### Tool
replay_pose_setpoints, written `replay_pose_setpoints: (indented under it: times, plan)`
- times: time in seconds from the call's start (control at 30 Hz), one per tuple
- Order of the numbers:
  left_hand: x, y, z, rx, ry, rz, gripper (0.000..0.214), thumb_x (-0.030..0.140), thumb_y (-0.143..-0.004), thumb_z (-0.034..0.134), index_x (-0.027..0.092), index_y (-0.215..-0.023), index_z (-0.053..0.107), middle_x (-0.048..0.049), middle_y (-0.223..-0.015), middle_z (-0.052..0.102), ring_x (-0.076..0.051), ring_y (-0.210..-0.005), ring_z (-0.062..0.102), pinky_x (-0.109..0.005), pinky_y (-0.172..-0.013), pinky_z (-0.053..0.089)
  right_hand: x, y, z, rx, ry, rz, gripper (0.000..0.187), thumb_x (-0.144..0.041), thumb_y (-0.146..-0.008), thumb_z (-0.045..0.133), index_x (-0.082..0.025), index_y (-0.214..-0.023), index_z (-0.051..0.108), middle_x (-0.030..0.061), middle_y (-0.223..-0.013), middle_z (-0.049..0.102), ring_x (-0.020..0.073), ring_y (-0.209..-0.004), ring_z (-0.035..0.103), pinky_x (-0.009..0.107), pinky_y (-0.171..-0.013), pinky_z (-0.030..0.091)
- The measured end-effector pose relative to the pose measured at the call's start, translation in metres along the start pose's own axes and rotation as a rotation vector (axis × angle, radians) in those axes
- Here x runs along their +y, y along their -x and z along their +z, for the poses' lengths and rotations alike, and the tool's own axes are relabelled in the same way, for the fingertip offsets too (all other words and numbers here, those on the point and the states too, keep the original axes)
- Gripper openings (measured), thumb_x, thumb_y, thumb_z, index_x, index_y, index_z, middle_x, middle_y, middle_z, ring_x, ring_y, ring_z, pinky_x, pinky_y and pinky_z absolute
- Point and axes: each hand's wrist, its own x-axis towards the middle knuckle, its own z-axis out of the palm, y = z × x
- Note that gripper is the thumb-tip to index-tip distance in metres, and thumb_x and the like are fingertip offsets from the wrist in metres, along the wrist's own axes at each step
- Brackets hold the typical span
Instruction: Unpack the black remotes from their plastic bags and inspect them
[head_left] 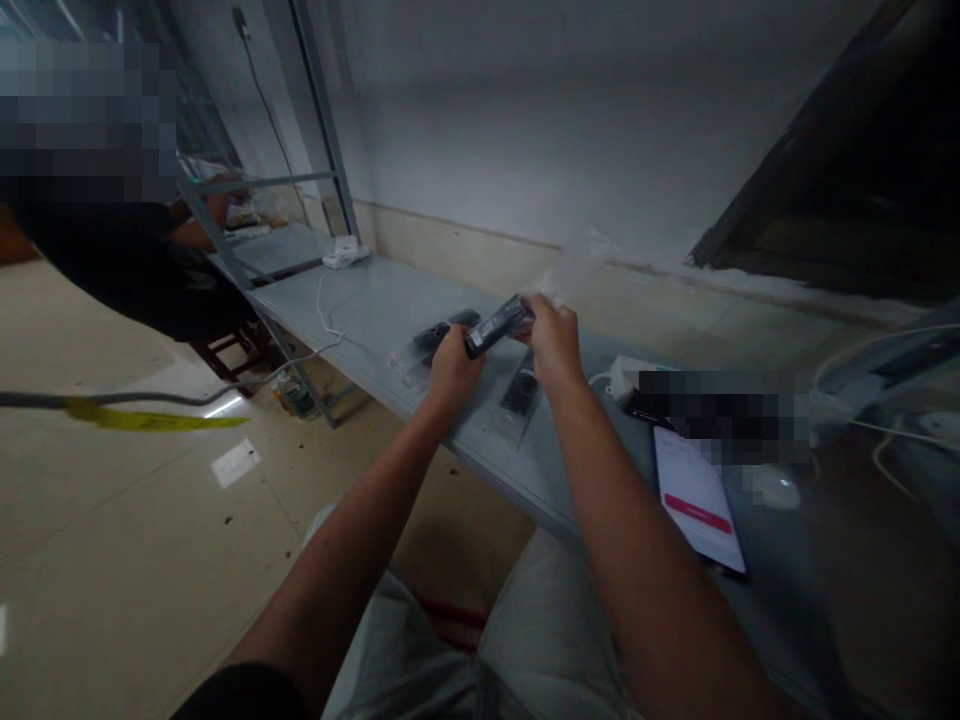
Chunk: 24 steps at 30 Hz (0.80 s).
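Both my hands hold one small dark oblong device (497,325) above the grey worktable (360,310). My left hand (452,367) grips its near end with curled fingers. My right hand (551,335) closes on the far end, where a clear plastic bag (559,275) rises from my fingers. Below my hands lie two more dark devices in clear bags, one (439,335) to the left and one (520,392) under my right wrist.
A phone with a lit white screen (697,497) lies at the table's near edge on the right. A white power adapter (626,375) and white cables (877,345) sit behind it. Another person in dark clothes (142,260) sits at the far left by a metal frame (322,120).
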Motion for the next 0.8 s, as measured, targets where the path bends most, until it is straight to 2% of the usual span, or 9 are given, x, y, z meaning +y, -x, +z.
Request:
replay_pose_setpoints:
  times: [0.07,0.2,0.33,0.4,0.47,0.57,0.63,0.8]
  plan:
    - [0.001,0.000,0.000,0.067,0.013,-0.035,0.036,0.016,-0.079,0.068,0.021,-0.112,0.055,-0.0108,-0.105,0.065,-0.026,-0.100,0.063,-0.039,-0.088,0.048,-0.008,-0.005,-0.003,0.040,-0.084,-0.014,0.018,-0.034,-0.086,0.059,-0.017,-0.083,0.063,0.0006,-0.073,0.068,0.0147,-0.063,0.067,0.027,-0.056,0.058]
    - [-0.001,-0.002,-0.002,0.208,0.057,-0.082,0.034,0.025,-0.081,0.072,0.023,-0.110,0.054,-0.0102,-0.106,0.064,-0.027,-0.103,0.061,-0.039,-0.088,0.046,-0.023,-0.015,-0.017,0.097,-0.255,0.066,0.020,-0.032,-0.093,0.046,-0.018,-0.090,0.060,0.0037,-0.084,0.073,0.0168,-0.069,0.071,0.032,-0.060,0.060]
    - [-0.004,-0.004,-0.006,0.325,0.136,-0.139,0.040,0.037,-0.079,0.077,0.024,-0.110,0.054,-0.0093,-0.106,0.063,-0.026,-0.101,0.059,-0.039,-0.086,0.044,-0.019,-0.017,-0.029,0.178,-0.352,0.151,0.025,-0.032,-0.098,0.036,-0.020,-0.091,0.056,0.0049,-0.086,0.074,0.0174,-0.068,0.073,0.035,-0.062,0.061]
    - [-0.005,-0.005,-0.008,0.367,0.160,-0.111,0.044,0.039,-0.076,0.080,0.023,-0.109,0.055,-0.0080,-0.104,0.062,-0.025,-0.098,0.058,-0.038,-0.085,0.044,-0.012,-0.015,-0.031,0.185,-0.337,0.199,0.024,-0.031,-0.098,0.036,-0.019,-0.091,0.056,0.0050,-0.084,0.074,0.0172,-0.065,0.072,0.033,-0.059,0.059]
    - [-0.004,-0.005,-0.009,0.364,0.163,-0.010,0.045,0.040,-0.072,0.083,0.023,-0.105,0.057,-0.0066,-0.102,0.061,-0.023,-0.097,0.058,-0.036,-0.085,0.045,-0.005,-0.011,-0.031,0.163,-0.307,0.220,0.022,-0.028,-0.097,0.038,-0.019,-0.089,0.056,0.0049,-0.080,0.073,0.0170,-0.061,0.070,0.031,-0.055,0.058]
    - [-0.004,-0.003,-0.008,0.280,0.137,0.158,0.047,0.041,-0.064,0.089,0.023,-0.098,0.061,-0.0061,-0.103,0.059,-0.023,-0.097,0.057,-0.036,-0.085,0.046,0.003,-0.007,-0.030,0.118,-0.332,0.199,0.016,-0.023,-0.093,0.045,-0.018,-0.086,0.058,0.0022,-0.072,0.070,0.0156,-0.057,0.067,0.030,-0.055,0.058]
    - [-0.005,-0.003,-0.007,0.234,0.116,0.205,0.047,0.042,-0.062,0.090,0.023,-0.095,0.063,-0.0066,-0.104,0.058,-0.023,-0.097,0.056,-0.037,-0.085,0.047,0.008,-0.004,-0.029,0.072,-0.388,0.232,0.016,-0.025,-0.093,0.046,-0.019,-0.085,0.059,0.0009,-0.070,0.069,0.0154,-0.059,0.067,0.032,-0.058,0.059]
    - [-0.009,-0.003,-0.004,0.180,0.077,0.219,0.044,0.047,-0.066,0.086,0.021,-0.095,0.064,-0.0083,-0.104,0.056,-0.024,-0.098,0.056,-0.039,-0.087,0.047,0.019,0.004,-0.028,-0.098,-0.488,0.429,0.035,-0.051,-0.097,0.043,-0.021,-0.089,0.058,0.0047,-0.084,0.072,0.0222,-0.079,0.072,0.043,-0.068,0.062]
